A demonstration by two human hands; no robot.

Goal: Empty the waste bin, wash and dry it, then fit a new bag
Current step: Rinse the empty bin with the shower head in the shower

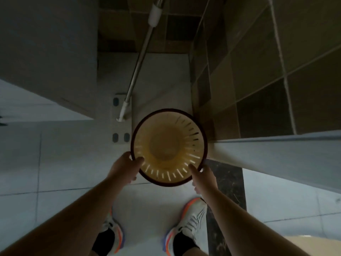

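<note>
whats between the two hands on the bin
Only the waste bin itself: left hand and right hand grip opposite sides of its rim, in the head view.

Between the left hand and the right hand, the waste bin was a translucent amber yellow inside, ringed by a dark brown rim, its wall patterned with short radiating slots that glowed pale on the side near the hands and looked dark on the far side. Below the hands, the shoes were white with orange and blue edging and black stripes. The floor to the left of the left hand was pale grey tile. Beyond the right hand, the wall tiles were brown with light grout lines. Under the right hand ran a black speckled threshold strip.
</note>
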